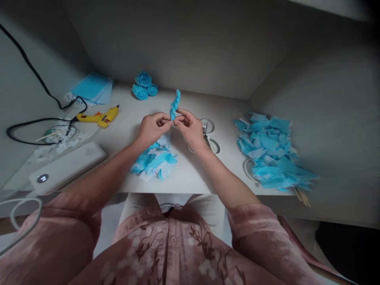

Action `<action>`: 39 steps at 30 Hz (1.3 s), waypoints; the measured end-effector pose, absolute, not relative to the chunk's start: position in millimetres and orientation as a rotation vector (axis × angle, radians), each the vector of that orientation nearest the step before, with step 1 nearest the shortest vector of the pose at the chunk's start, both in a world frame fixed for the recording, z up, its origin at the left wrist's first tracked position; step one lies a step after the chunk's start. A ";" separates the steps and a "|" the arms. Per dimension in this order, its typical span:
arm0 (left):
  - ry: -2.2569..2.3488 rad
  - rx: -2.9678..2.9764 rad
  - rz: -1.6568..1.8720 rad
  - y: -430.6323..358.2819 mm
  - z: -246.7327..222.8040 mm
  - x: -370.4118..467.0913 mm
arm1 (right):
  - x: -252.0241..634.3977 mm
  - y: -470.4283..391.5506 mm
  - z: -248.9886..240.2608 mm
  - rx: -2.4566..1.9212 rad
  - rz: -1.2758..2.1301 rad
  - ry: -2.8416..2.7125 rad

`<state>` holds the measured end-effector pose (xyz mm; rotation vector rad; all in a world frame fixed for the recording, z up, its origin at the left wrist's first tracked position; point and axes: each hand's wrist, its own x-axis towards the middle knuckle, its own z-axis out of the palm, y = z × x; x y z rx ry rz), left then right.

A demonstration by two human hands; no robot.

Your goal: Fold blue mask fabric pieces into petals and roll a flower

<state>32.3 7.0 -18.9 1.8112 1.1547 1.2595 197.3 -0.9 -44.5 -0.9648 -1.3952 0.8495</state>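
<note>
Between both hands stands a twisted strip of blue mask fabric (pixel 175 105), its upper end rising above the fingers. My left hand (pixel 153 127) pinches its lower end from the left. From the right, my right hand (pixel 190 128) also pinches near the base, thumb and fingers closed on it. Just below the hands lies a small pile of blue and white fabric pieces (pixel 154 162), partly behind my left forearm. White-handled scissors (pixel 212 143) rest beside my right wrist, partly hidden by it. Three rolled blue fabric roses (pixel 144 85) sit together at the back.
At left are a yellow glue gun (pixel 102 117) with a black cord, a stack of blue face masks (pixel 92 88), white scraps (pixel 59 136) and a white power bank (pixel 69 168). A roll of clear tape (pixel 208 126) lies near the scissors. Rightward is a large blue fabric heap (pixel 267 150) with wooden sticks (pixel 303 196).
</note>
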 end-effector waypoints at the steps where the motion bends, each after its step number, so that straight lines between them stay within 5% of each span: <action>1: 1.155 1.810 1.261 7.0 -19.4 32.5 | 197.2 -1.1 -44.8 -0.963 0.851 -1.394; 29: 1.154 1.784 1.261 6.2 -18.6 32.6 | 195.7 -2.8 -41.3 -0.970 0.910 -1.319; 39: 0.977 1.323 1.301 11.1 -11.0 27.0 | 200.7 -1.6 -37.2 -0.918 1.073 -1.167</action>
